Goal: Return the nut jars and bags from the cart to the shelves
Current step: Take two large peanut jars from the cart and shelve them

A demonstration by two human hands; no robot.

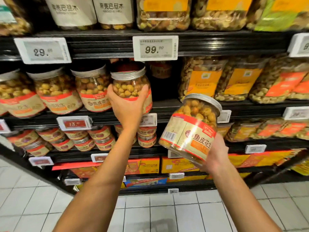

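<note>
Supermarket shelf point(167, 104): first jar point(133, 84) gripped by left hand point(127, 104), at shelf edge beside matching jars. Second jar point(192, 126) held tilted in right hand point(215, 154). First jar best seated flat, label outward, before release.

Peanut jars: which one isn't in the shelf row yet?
The jar in the right hand: held tilted in front of the shelves, below the row. The left hand grips another jar at the row's end; the rest stand in it.
</note>
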